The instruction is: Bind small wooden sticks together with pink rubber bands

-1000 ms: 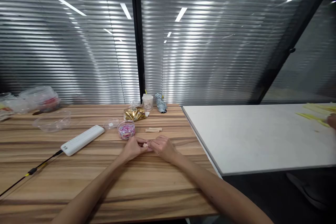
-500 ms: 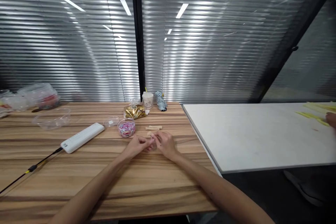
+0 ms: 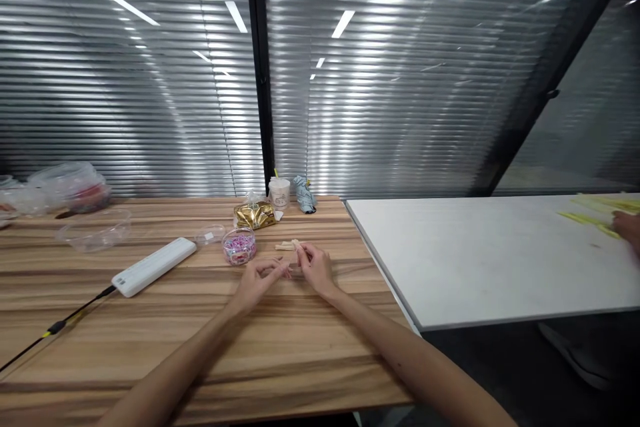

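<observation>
My left hand (image 3: 257, 285) hovers just above the wooden table, thumb and fingers apart. I make out nothing held in it, though its fingertips are small and partly hidden. A short pale beige strip-like piece (image 3: 297, 245) sticks up from the fingertips of my right hand (image 3: 316, 270), pinched between thumb and forefinger. Just behind it lie similar pale beige strips (image 3: 285, 247), partly covered by the held piece. To the left of these stands a round clear tub (image 3: 239, 247) of small pink, purple and bluish bands.
A clear lid (image 3: 210, 235), a white power strip (image 3: 154, 267) with a black cable and an empty clear container (image 3: 95, 230) lie left. Behind are a gold packet (image 3: 255, 215), a paper cup (image 3: 279, 193) and a crumpled blue wrapper (image 3: 305, 195). Another person's hand (image 3: 627, 227) is near yellow strips (image 3: 590, 222) on the white table.
My hands, together at the fingertips around something small and pink, have moved apart. My right hand has shifted slightly forward with the beige piece, towards the strips; my left hand's fingers have loosened.
</observation>
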A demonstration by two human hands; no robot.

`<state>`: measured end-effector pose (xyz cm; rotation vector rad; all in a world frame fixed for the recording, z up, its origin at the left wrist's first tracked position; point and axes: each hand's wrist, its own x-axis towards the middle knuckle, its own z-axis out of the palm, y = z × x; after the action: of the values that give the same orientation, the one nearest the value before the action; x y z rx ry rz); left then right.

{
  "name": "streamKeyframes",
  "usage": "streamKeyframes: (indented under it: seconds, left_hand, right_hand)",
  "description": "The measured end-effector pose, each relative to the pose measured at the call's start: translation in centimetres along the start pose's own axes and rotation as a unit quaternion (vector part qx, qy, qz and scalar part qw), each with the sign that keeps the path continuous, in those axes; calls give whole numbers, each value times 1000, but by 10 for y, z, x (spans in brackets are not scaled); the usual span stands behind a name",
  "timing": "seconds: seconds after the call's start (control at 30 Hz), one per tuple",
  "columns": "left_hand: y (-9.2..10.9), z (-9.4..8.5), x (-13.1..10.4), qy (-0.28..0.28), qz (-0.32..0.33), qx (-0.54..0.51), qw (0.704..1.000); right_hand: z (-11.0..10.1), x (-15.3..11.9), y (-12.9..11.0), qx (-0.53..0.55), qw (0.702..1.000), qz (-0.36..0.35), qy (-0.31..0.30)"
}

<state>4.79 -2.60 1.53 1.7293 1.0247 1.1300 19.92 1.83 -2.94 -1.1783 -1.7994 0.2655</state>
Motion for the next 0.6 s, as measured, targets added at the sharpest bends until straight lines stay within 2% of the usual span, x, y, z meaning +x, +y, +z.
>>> streamKeyframes:
  seconds: [0.07,0.1,0.17,0.27,0.37,0.43,0.6]
  left_hand:
    - [-6,1,4,21,-51,-109,993]
    - [-10,1,6,24,-92,-178,979]
    - [-17,0,10,18,-196,-300,933]
    - [-26,-9,13,10,-316,-382,869]
    - [-31,-21,15,19,-357,-394,846]
    - [-33,-28,16,19,-367,-396,842]
    - [-30,-34,16,-13,-367,-416,832]
  right_hand:
    - [-2,-1,-4,-15,1000,6,13]
    - [-2,-1,-5,-22,1000,1,19]
    - [-2,-3,-6,-28,999,-32,22]
    - [0,-6,-4,-37,992,-120,-7]
    - [2,-9,-3,-53,971,-222,-77]
    - [2,-10,-3,-60,957,-260,-113]
    - [-2,-8,-3,-51,953,-266,-134]
